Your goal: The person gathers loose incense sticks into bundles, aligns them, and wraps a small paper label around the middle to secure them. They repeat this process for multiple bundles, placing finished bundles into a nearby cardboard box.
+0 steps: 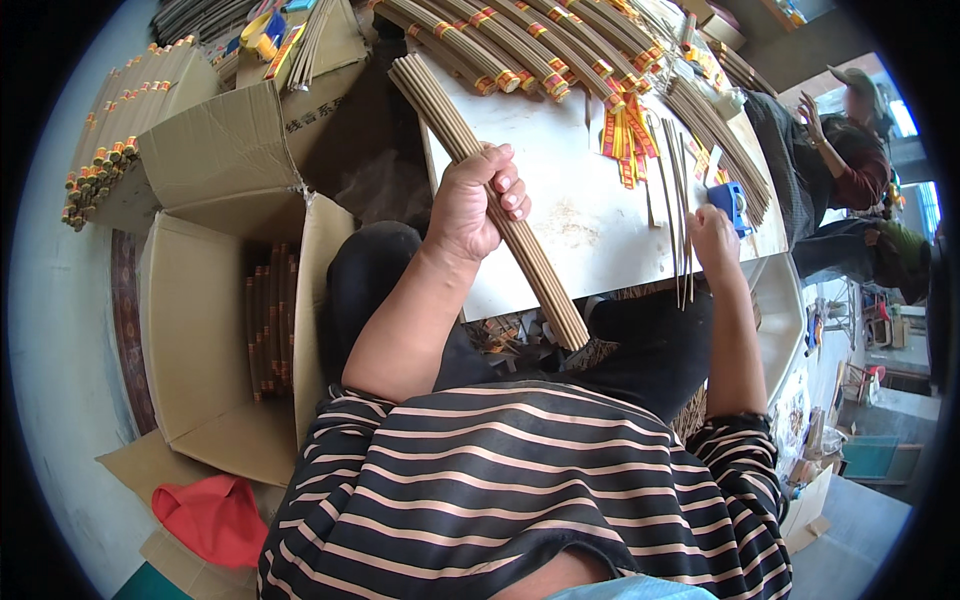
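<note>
My left hand (478,203) is wrapped round a bundle of brown incense sticks (535,270), tilted from upper left to lower right above the near edge of the white table (570,170). My right hand (714,238) is closed at the table's right side, touching or just in front of a blue tape dispenser (729,205). What its fingers hold, if anything, is hidden. Several loose incense sticks (682,215) lie just left of it. Farther back sits a small pile of red and yellow paper labels (630,145).
Labelled incense bundles (520,60) are stacked along the table's back. An open cardboard box (215,330) at my left holds several bundles (270,325); more bundles (110,150) are piled behind it. A red cloth (210,520) lies below. Another person (850,150) is at the right.
</note>
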A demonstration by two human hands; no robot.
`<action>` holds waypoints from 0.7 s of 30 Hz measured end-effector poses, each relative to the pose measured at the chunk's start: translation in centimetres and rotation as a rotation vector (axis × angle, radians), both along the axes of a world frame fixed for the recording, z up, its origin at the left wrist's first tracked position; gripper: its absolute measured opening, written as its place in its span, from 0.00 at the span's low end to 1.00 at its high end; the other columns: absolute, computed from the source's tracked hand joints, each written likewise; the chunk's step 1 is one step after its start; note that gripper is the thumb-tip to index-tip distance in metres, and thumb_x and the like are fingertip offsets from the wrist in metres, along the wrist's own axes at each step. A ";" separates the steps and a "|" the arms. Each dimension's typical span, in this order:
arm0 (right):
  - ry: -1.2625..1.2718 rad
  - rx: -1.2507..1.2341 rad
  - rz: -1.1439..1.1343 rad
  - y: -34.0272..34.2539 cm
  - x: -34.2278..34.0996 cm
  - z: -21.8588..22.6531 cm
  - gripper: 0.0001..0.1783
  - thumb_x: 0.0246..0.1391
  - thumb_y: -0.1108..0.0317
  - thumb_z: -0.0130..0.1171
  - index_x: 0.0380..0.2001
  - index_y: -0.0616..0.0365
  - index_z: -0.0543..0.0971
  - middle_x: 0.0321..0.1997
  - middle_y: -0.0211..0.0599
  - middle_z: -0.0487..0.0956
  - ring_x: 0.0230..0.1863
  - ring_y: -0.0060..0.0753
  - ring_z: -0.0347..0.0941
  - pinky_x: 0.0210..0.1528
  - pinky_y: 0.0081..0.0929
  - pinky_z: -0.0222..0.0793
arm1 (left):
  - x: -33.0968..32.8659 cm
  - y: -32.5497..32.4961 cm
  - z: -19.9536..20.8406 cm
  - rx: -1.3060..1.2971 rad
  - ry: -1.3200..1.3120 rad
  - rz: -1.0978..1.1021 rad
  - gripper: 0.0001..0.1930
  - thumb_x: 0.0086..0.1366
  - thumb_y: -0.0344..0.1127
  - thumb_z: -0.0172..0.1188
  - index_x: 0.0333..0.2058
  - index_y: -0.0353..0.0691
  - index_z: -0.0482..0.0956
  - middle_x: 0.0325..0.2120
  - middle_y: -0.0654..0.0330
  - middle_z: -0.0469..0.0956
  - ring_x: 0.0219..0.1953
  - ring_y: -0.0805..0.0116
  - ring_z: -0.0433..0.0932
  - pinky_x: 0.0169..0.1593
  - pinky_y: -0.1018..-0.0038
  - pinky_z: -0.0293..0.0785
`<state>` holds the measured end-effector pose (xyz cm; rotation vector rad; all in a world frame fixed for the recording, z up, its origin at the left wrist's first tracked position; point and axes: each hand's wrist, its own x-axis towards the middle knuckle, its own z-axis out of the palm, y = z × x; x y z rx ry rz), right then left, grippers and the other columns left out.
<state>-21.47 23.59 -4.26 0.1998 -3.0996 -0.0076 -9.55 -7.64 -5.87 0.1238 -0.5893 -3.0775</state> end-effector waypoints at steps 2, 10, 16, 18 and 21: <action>0.075 -0.255 0.090 -4.5 3.4 2.8 0.19 0.50 0.59 0.58 0.38 0.65 0.76 0.42 0.48 0.76 0.43 0.43 0.73 0.48 0.33 0.66 | 0.1 0.0 0.2 -0.025 -0.055 0.059 0.12 0.57 0.33 0.56 0.17 0.46 0.64 0.11 0.68 0.64 0.13 0.75 0.65 0.19 0.75 0.63; -0.421 -0.458 0.399 -16.5 13.8 1.0 0.22 0.49 0.61 0.60 0.39 0.69 0.67 0.31 0.47 0.77 0.30 0.40 0.74 0.32 0.32 0.69 | 0.5 1.0 0.8 -0.115 -0.138 0.118 0.13 0.58 0.36 0.57 0.18 0.47 0.64 0.13 0.69 0.63 0.15 0.75 0.63 0.22 0.75 0.62; -1.118 -0.925 0.225 -16.4 13.6 3.5 0.12 0.50 0.67 0.56 0.30 0.64 0.66 0.16 0.33 0.69 0.15 0.23 0.66 0.19 0.23 0.64 | 0.5 -1.6 0.4 0.019 0.061 0.038 0.15 0.58 0.40 0.59 0.17 0.47 0.65 0.12 0.68 0.65 0.15 0.76 0.66 0.21 0.78 0.64; -0.904 -0.757 0.242 -16.9 14.1 3.0 0.10 0.51 0.68 0.55 0.29 0.61 0.66 0.15 0.28 0.68 0.13 0.18 0.64 0.15 0.18 0.61 | 0.5 -1.3 0.4 -0.040 -0.040 0.108 0.15 0.58 0.40 0.59 0.18 0.47 0.66 0.13 0.68 0.66 0.15 0.76 0.66 0.21 0.78 0.65; -0.754 -0.646 0.313 -16.9 13.8 2.1 0.09 0.51 0.69 0.52 0.30 0.62 0.66 0.16 0.28 0.68 0.14 0.18 0.64 0.16 0.18 0.61 | 0.6 -0.9 0.4 -0.056 -0.050 0.175 0.14 0.58 0.41 0.60 0.19 0.46 0.66 0.13 0.68 0.67 0.16 0.75 0.67 0.22 0.77 0.66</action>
